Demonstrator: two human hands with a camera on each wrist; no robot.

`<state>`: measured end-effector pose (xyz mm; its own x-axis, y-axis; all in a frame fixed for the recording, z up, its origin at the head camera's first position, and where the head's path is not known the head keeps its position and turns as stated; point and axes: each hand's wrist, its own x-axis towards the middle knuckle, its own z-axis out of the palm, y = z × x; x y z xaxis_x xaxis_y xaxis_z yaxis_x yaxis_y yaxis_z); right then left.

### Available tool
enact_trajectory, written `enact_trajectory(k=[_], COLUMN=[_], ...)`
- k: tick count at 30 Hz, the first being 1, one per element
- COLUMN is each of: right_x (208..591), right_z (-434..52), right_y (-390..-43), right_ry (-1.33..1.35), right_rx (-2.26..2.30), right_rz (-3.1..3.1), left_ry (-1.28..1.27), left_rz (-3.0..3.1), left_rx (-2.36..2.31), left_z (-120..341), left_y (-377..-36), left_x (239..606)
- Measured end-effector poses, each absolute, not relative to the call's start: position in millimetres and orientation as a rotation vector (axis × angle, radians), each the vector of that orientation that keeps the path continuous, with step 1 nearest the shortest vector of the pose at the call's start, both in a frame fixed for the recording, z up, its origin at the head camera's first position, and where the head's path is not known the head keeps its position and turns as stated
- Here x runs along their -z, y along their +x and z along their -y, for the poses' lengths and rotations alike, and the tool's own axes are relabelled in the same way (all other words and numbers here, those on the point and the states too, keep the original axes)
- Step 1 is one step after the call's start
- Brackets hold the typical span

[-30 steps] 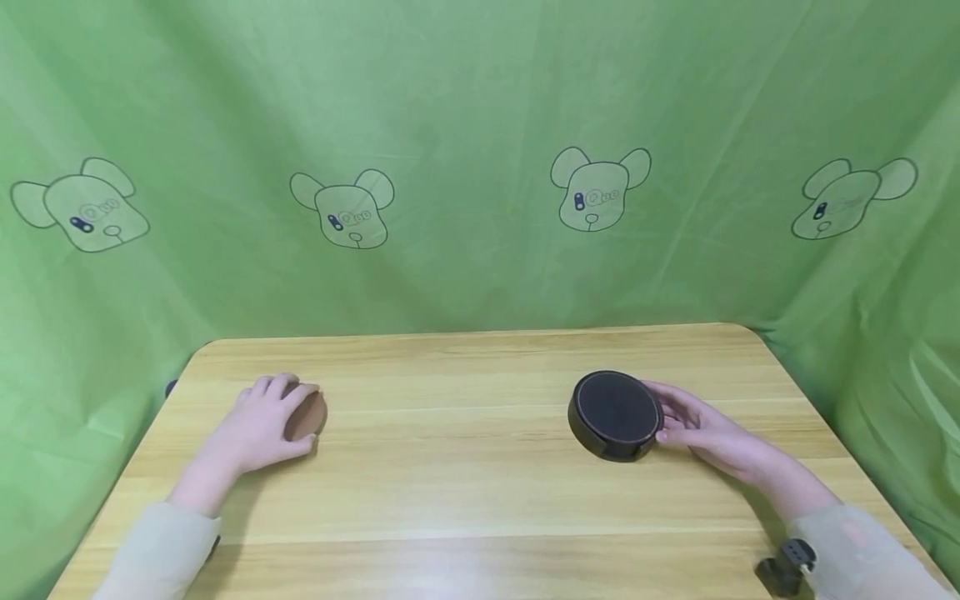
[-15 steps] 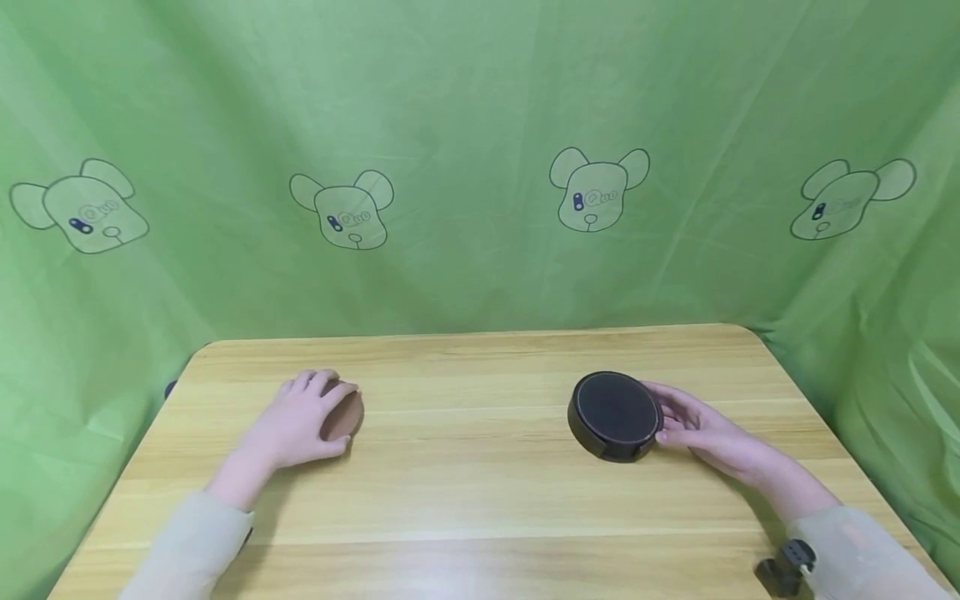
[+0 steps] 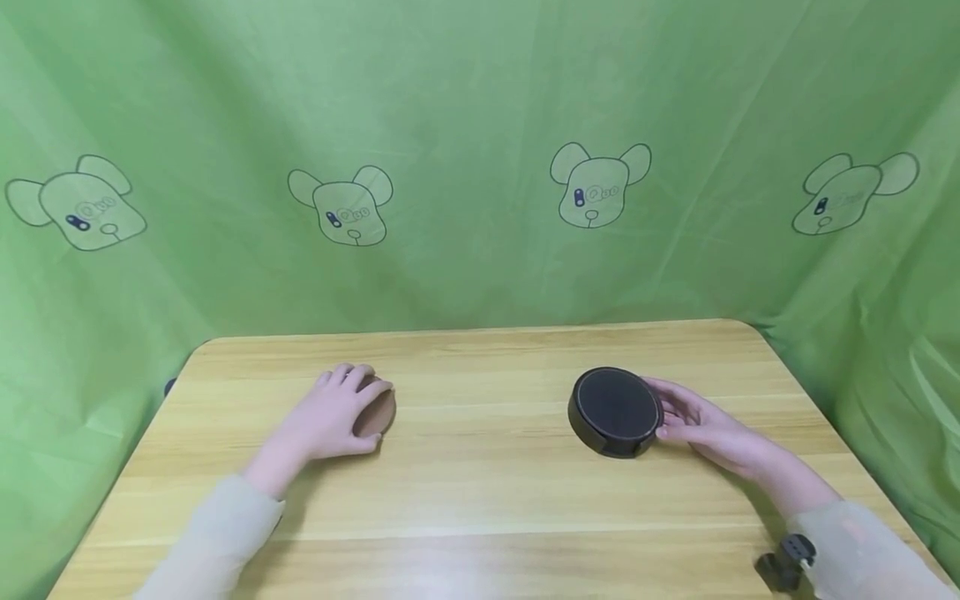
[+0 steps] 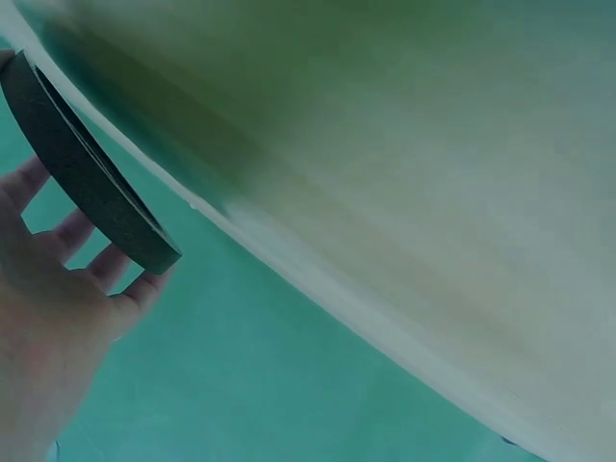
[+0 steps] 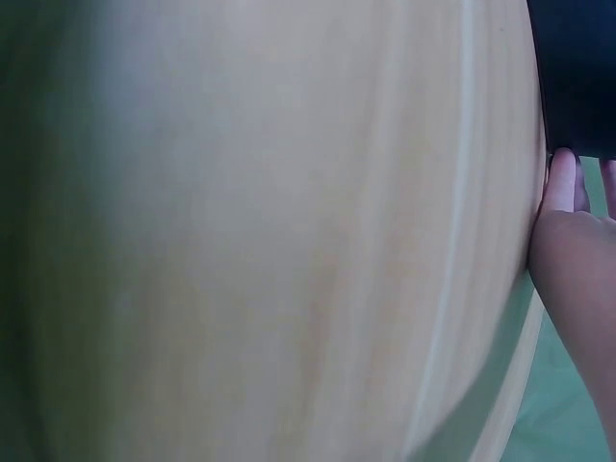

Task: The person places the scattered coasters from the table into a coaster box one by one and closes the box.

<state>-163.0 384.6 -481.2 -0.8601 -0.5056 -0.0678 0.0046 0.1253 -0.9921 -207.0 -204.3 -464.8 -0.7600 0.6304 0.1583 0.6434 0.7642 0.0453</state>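
Observation:
My left hand (image 3: 330, 417) grips a round brown coaster (image 3: 377, 414) by its edge at the table's left, thumb on the near side and fingers over the far side. From the left wrist, the coaster (image 4: 87, 173) looks dark and tilted, with the fingertips along its rim; part of it is cut off by the frame edge. On the right, a black round coaster holder (image 3: 617, 406) stands on the table, a dark disc with a stitched rim on top. My right hand (image 3: 712, 433) holds its right side between thumb and fingers; some fingers are partly hidden.
The light wood table (image 3: 480, 500) has rounded far corners. A green curtain (image 3: 465, 208) with printed bear heads hangs behind and at both sides. A small black device (image 3: 787, 562) sits at the right sleeve.
My left hand has moved to the right across the table with the brown coaster in its grip. The right hand and the coaster holder have stayed in place.

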Motion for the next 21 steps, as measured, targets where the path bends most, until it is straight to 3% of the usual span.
enact_trajectory(k=[21], right_x=[482], right_z=[-386], right_y=[-164], right_ry=[-0.487], right_rx=[1.786], right_rz=[-2.011], left_ry=[-1.253], left_rz=[2.777], left_rx=[0.065], left_z=[141], left_y=[-214], left_x=[461])
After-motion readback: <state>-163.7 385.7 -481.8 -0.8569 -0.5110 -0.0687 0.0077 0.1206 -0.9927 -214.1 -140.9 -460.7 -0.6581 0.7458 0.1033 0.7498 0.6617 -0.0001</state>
